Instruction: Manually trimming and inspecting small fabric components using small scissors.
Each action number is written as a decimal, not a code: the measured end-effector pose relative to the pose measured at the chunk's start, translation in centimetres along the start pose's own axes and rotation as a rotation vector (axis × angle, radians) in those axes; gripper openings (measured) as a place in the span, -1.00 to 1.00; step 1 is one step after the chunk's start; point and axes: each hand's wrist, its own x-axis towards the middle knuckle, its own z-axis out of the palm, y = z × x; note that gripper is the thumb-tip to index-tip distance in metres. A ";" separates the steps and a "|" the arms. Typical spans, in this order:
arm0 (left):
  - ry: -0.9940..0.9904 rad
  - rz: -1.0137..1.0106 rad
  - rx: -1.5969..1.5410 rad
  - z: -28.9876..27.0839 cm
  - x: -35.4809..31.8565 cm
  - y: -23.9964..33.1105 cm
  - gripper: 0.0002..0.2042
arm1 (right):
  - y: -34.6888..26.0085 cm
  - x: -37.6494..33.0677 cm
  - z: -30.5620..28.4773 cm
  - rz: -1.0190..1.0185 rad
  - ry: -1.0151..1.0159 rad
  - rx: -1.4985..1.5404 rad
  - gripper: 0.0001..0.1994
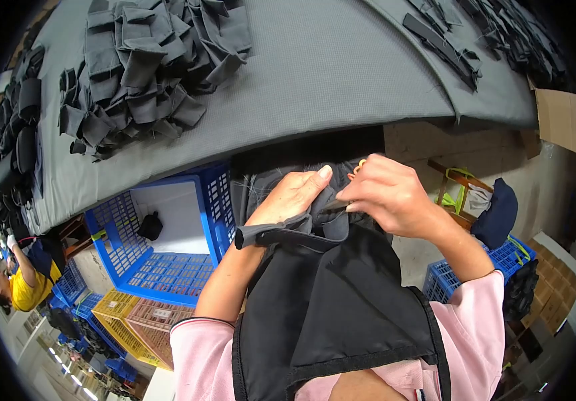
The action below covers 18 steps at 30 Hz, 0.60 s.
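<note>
Broadly, the grey-covered table (341, 87) spans twelve o'clock, and a blue crate (157, 294) sits at nine. Near the clock's centre, over the black apron (361, 294), is the dark grey strip (294, 235). Ideally, its folds should be steadied evenly by the left hand (291, 197) — the right hand (388, 197) pinches it between thumb and forefinger; whether the left pinches too, I cannot tell. Matte and creased, it curls into a loop, one tail toward eight o'clock.
</note>
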 end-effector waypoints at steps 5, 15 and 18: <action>0.166 0.021 0.122 0.0 0.7 -0.9 -0.56 | -1.2 -1.9 1.0 0.407 0.160 0.250 -0.64; 0.226 0.100 0.093 0.8 0.7 -0.9 -0.65 | -1.5 -3.3 4.6 0.494 0.327 0.329 -0.85; 0.165 0.107 -0.011 0.9 0.0 0.2 -0.74 | -1.4 -3.2 4.4 0.474 0.335 0.174 -0.89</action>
